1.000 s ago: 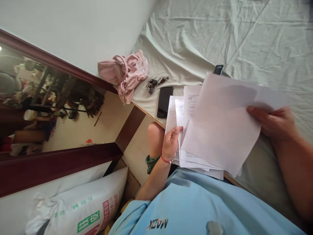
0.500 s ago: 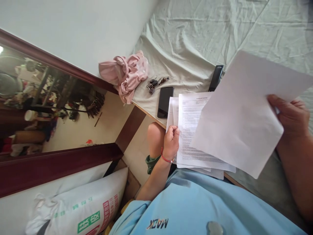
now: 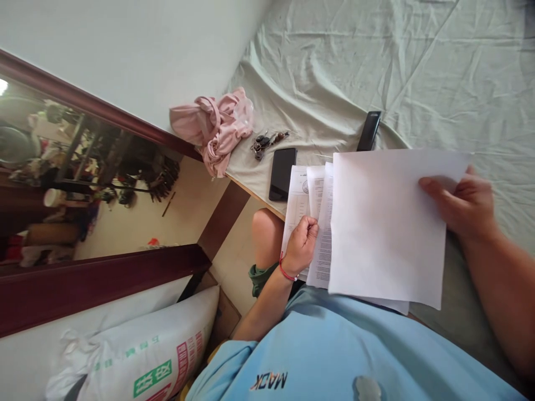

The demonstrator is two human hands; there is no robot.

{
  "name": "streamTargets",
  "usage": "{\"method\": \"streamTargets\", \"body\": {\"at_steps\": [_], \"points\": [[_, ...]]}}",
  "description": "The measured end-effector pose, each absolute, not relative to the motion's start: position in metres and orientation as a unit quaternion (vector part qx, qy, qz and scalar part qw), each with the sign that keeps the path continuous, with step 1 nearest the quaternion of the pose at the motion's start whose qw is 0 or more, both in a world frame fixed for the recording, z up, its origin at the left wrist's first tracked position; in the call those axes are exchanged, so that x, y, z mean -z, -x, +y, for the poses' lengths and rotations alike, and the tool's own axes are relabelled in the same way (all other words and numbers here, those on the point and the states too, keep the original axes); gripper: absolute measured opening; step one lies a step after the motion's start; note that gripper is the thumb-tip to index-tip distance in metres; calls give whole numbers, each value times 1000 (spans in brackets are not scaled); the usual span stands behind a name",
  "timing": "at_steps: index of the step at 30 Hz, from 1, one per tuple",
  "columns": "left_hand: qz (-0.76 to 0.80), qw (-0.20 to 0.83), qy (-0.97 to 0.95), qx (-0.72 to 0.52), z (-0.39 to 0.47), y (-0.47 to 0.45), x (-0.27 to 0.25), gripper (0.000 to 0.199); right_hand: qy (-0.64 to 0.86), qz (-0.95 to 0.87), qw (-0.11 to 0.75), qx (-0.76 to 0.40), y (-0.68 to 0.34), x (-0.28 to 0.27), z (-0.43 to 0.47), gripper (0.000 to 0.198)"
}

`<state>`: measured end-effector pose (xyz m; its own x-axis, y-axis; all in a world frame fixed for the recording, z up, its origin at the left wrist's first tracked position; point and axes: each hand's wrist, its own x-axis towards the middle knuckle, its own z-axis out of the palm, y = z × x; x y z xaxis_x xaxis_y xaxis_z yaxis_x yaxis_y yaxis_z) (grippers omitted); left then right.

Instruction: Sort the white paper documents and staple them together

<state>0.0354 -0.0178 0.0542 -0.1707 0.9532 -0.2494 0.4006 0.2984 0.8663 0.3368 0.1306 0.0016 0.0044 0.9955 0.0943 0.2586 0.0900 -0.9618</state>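
Observation:
My left hand, with a red cord on the wrist, is closed on the left edge of several printed sheets fanned in front of my body. One of them bears a round stamp near its top. My right hand pinches a blank-faced sheet of paper at its upper right, thumb on top. That sheet overlaps the printed ones and hides most of their text. The fingers under it are out of sight.
On the grey-green cloth lie a black smartphone, keys, a long black object and a bunched pink cloth. A dark red framed mirror and a full white sack are at the left.
My right hand has brought the blank-faced sheet left and down, squaring it over the printed ones. My left hand has shifted slightly right, and the stamped sheet shows more.

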Motion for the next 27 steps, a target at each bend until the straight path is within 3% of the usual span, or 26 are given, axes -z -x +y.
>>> {"method": "streamTargets", "body": {"at_steps": [2, 6, 11, 16, 19, 24, 27], "points": [[691, 412, -490, -335, -19, -36, -53, 25, 532, -635, 449, -335, -337, -1, 132, 27], [703, 386, -478, -359, -20, -39, -52, 28, 519, -678, 421, -308, -335, -3, 133, 23], [703, 346, -482, -392, -22, -44, -51, 34, 561, -671, 339, -346, -337, -7, 134, 38], [687, 350, -490, -408, -25, -48, -41, 38, 618, -656, 318, -294, -338, -7, 134, 59], [665, 380, -466, -444, -25, -50, -36, 40, 590, -669, 311, -328, -337, -10, 134, 48], [617, 497, -370, -485, -21, -52, -37, 93, 552, -696, 315, -335, -334, -15, 134, 35], [611, 526, -347, -479, -16, -51, -37, 77, 552, -693, 320, -335, -334, -15, 134, 34]]}}
